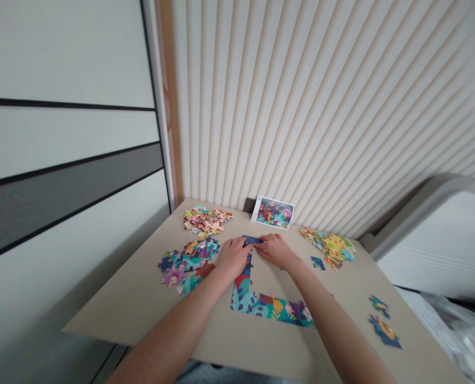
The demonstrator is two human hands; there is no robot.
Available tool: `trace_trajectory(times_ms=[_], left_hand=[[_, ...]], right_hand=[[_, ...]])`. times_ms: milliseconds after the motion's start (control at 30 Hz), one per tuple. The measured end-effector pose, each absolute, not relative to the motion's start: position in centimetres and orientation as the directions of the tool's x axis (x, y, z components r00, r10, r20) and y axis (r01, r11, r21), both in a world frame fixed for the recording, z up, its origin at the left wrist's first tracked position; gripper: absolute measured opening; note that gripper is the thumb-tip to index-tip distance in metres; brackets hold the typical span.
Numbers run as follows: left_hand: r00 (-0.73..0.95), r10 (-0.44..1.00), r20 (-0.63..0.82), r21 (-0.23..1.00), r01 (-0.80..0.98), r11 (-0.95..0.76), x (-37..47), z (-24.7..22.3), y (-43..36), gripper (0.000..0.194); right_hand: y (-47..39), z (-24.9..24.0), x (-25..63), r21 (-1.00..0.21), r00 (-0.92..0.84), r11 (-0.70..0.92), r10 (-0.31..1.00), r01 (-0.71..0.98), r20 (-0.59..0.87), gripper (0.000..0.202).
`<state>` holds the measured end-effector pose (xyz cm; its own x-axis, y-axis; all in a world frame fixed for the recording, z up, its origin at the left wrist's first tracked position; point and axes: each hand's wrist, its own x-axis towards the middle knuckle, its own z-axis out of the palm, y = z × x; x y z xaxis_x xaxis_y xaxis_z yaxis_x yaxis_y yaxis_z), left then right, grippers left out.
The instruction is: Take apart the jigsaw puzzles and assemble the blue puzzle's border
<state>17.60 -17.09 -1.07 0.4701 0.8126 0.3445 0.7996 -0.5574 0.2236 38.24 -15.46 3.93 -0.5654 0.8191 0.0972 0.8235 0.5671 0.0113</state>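
An L-shaped strip of joined jigsaw puzzle pieces [275, 308] lies on the table, with a left column and a bottom row. At the column's top end are dark blue puzzle pieces [252, 240]. My left hand [234, 256] is closed at their left side, its fingertips pressed on the blue edge. From the right, my right hand [276, 249] pinches a dark blue piece there. The fingers partly cover the pieces, so I cannot tell how they fit together. My right forearm hides the bottom row's right end.
A reference picture card [275, 212] leans at the back. Loose puzzle pieces form a reddish pile [205, 220], a blue-purple pile [189, 258] and a yellow pile [335, 248]. Stray pieces [385, 330] lie at the right, and another piece [318, 263] by the yellow pile.
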Motion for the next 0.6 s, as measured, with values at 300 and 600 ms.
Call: trace_trajectory(times_ms=[300,600], left_hand=[[0.470,0.814,0.342,0.215,0.804,-0.555,17.5,-0.8,-17.2,0.046],[0.469,0.821,0.326,0.235,0.801,-0.551,17.5,-0.8,-17.3,0.049]], right_hand=[[-16.5,2.9,40.2,-0.171,-0.526,0.542,0.840,0.823,0.130,0.040],[-22.8,0.8,49.8,-0.476,-0.191,0.257,0.964,0.841,0.184,0.045]])
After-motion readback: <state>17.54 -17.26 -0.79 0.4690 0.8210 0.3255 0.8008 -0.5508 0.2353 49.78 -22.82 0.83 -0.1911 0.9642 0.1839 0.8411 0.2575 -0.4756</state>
